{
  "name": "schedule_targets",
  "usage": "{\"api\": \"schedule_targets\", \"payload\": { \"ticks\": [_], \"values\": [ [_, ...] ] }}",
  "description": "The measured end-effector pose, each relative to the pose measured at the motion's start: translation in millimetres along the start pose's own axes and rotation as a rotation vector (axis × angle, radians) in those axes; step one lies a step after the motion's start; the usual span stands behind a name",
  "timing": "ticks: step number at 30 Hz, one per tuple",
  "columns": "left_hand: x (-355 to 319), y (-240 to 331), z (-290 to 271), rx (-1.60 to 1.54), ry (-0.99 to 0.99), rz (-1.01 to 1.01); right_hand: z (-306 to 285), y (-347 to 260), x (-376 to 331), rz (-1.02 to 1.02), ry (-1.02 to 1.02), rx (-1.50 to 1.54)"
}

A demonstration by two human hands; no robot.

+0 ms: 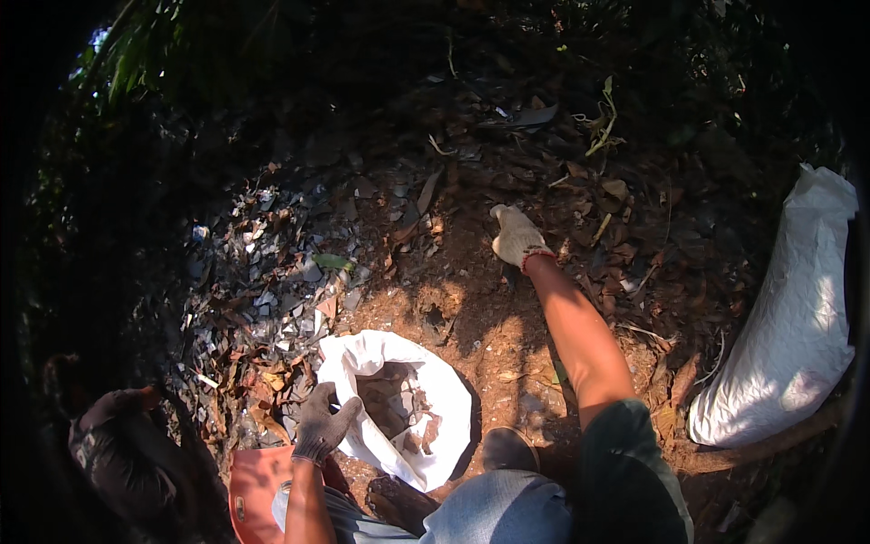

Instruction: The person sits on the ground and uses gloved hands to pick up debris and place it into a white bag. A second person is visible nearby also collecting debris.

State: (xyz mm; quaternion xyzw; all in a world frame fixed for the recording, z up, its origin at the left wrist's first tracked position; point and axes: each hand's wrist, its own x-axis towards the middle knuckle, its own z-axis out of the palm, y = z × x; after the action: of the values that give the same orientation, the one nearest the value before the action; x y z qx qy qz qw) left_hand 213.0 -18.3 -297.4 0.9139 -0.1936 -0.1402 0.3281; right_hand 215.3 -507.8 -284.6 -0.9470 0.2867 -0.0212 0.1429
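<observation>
My left hand (pixel 326 422), in a dark grey glove, grips the left rim of an open white sack (pixel 456 396). Grey-brown flat fragments (pixel 388 399) lie inside the sack. Farther out, my right hand (pixel 518 236) wears a pale glove with a red cuff edge. It is down at the dark soil and leaf litter, arm stretched forward. Its fingers look curled in toward the ground, and whatever they may hold is hidden beneath them.
Broken grey and white shards (pixel 285 304) mixed with dry leaves cover the ground at left. A tall, full white sack (pixel 784 326) leans at the right beside a root or branch (pixel 766 446). A reddish plastic object (pixel 258 490) sits near my left forearm. Another person (pixel 122 444) is at lower left.
</observation>
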Motion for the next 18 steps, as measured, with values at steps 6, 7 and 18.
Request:
{"api": "schedule_targets", "payload": {
  "ticks": [6, 7, 18],
  "values": [
    [-2.5, -12.1, -3.0, -0.076, 0.013, 0.038, -1.0, -31.4, -15.8, 0.074, -0.313, -0.392],
    [-1.7, -7.5, -0.1, -0.083, 0.001, 0.054, 3.5, -23.5, -19.6, 0.040, -0.277, -0.424],
    [1.4, 8.5, -7.2, 0.102, -0.049, 0.073, 62.2, 4.2, -91.6, -0.460, 0.075, -0.569]
  ]
}}
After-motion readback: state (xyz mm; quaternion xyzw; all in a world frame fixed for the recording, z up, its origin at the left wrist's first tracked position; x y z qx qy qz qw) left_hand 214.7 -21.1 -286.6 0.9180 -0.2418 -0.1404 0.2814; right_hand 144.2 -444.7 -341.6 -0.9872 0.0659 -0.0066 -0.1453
